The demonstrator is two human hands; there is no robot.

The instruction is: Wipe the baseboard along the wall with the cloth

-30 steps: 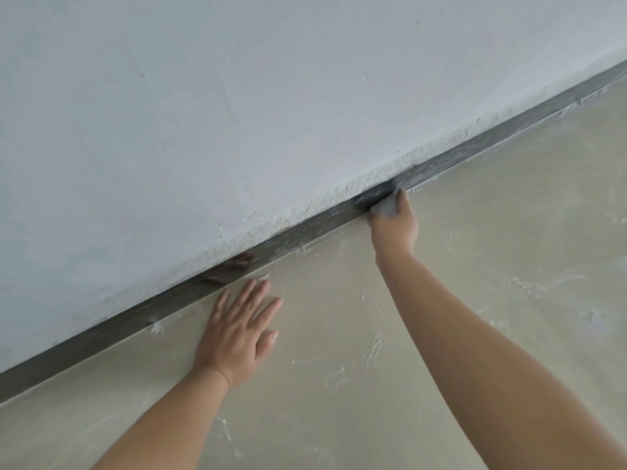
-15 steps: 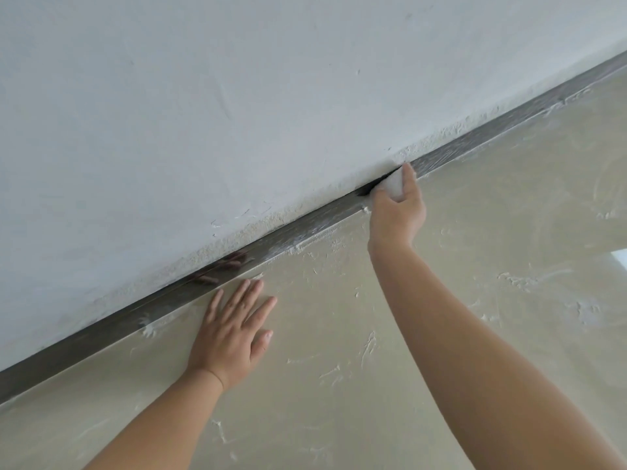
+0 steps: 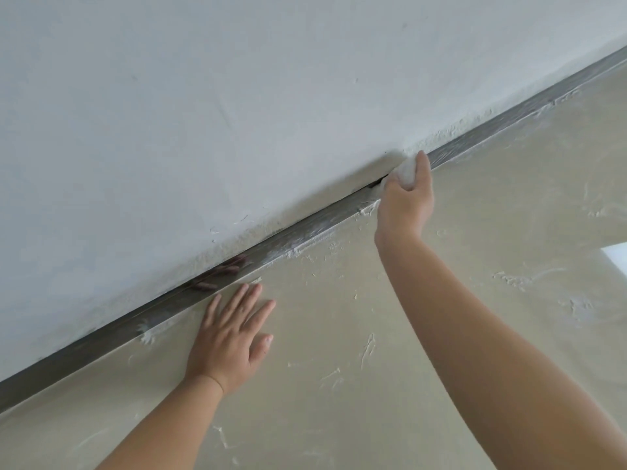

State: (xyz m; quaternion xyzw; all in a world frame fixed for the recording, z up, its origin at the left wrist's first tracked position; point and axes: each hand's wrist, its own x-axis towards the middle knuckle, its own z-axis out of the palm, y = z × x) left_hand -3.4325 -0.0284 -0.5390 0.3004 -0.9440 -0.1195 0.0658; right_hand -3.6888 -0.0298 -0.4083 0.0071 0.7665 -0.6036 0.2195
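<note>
A dark grey baseboard [image 3: 305, 232] runs diagonally from lower left to upper right under a white wall [image 3: 237, 113]. My right hand [image 3: 405, 201] grips a small white cloth [image 3: 405, 173] and presses it against the baseboard's top edge, right of the middle. Most of the cloth is hidden under the fingers. My left hand [image 3: 230, 337] lies flat on the beige floor [image 3: 339, 385], fingers spread, just in front of the baseboard. Its fingers are mirrored in the glossy baseboard.
The beige floor carries white plaster smears and flecks [image 3: 368, 349], thickest along the foot of the baseboard. A bright patch [image 3: 615, 257] shows at the right edge. The wall's lower edge is rough and crumbly.
My right hand has slid the cloth along the baseboard up and to the right. My left hand stays flat on the floor in the same spot.
</note>
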